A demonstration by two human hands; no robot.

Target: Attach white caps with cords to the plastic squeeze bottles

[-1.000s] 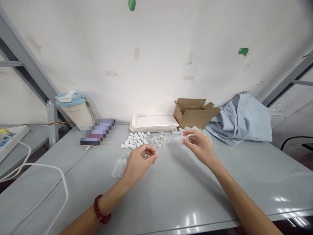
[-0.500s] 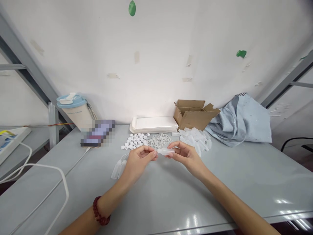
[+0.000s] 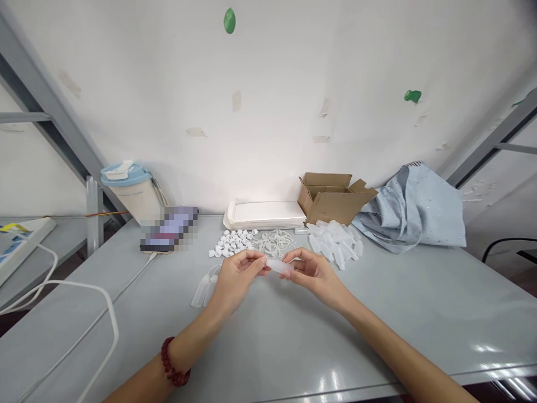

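A small translucent plastic tube (image 3: 279, 267) lies level in the air above the table, held between both hands. My left hand (image 3: 238, 275) pinches its left end, which the fingertips hide. Thumb and fingers of my right hand (image 3: 312, 275) close around its right end. Behind the hands are a group of small white caps (image 3: 229, 244) and a tangle of thin white cords (image 3: 274, 242). A pile of similar translucent tubes (image 3: 335, 242) sits beyond my right hand. Partly covered by my left hand, two tubes with cord loops (image 3: 202, 291) rest on the table.
White flat trays (image 3: 268, 212) are stacked by the wall beside an open cardboard box (image 3: 342, 204). A grey-blue cloth bag (image 3: 419, 207) slumps at right. At left stand a lidded cup (image 3: 134, 193) and a phone (image 3: 168, 229) with its cable (image 3: 126, 288) crossing the grey table (image 3: 377, 296).
My right hand has moved slightly left, closer to my left hand. The tube has turned a little, its right end now lower, and its narrow neck has gone behind my left fingertips.
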